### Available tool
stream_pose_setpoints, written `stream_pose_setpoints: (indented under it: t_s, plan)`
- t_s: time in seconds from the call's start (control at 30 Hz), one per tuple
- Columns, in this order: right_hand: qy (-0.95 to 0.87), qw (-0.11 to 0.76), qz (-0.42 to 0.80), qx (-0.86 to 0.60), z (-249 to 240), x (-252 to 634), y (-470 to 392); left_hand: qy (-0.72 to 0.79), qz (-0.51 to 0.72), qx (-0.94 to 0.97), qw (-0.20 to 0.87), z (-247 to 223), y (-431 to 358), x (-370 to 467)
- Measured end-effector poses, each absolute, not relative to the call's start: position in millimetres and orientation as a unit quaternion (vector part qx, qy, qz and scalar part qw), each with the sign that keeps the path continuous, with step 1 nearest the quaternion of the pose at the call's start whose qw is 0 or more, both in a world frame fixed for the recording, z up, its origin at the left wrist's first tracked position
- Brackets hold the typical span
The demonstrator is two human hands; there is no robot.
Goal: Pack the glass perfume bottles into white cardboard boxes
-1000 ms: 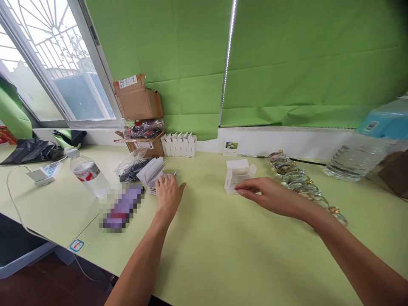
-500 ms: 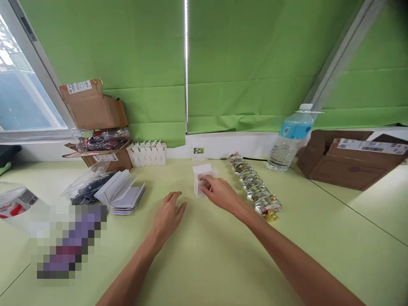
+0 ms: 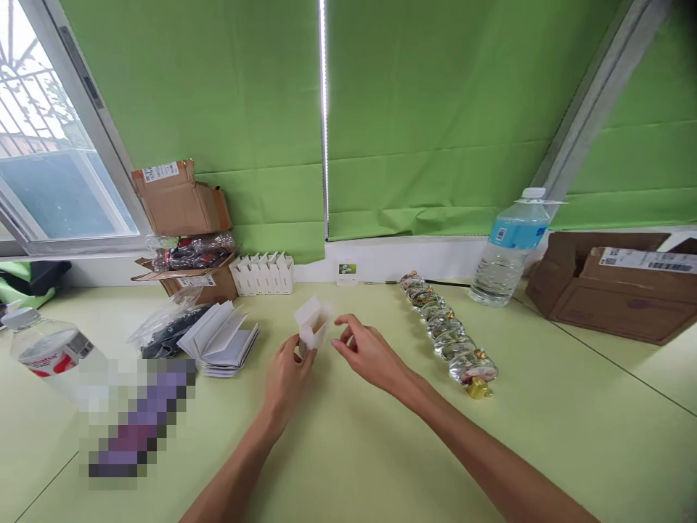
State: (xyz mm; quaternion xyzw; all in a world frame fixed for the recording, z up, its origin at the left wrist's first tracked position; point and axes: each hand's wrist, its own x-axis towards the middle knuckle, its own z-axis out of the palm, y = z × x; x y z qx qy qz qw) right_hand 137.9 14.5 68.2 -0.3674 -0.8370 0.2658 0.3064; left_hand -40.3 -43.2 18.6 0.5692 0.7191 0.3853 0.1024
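Left hand point(image 3: 286, 378): fingers and thumb closed around the lower part of an open-topped white box point(image 3: 312, 325). Right hand point(image 3: 370, 354): empty, fingers half-curled, just beside the box. Left of left hand: folded papers point(image 3: 227, 347). Right of right hand: silvery packets point(image 3: 447, 333) in line.

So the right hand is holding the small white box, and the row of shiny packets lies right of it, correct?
Wrong hand: the head view shows the left hand holding the small white box. The row of shiny packets does lie right of it.
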Motion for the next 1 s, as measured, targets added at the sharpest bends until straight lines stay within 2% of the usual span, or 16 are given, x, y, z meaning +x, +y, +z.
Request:
stream_pose_setpoints:
  t_s: [0.13,0.3,0.5,0.73,1.0]
  plan:
    - [-0.812,0.251,0.344,-0.4,31,140,39,0.724,0.401,0.555,0.088,16,-35,-56]
    - [-0.752,0.264,0.427,-0.427,-7,137,53,0.758,0.365,0.54,0.012,15,-4,-74]
    - [-0.756,0.307,0.383,-0.433,-13,133,49,0.773,0.386,0.498,0.071,18,64,-92]
    - [-0.763,0.299,0.36,-0.446,-8,131,48,0.807,0.384,0.445,0.055,17,132,-105]
    - [-0.764,0.28,0.338,-0.473,-8,128,50,0.851,0.366,0.376,0.03,4,168,-120]
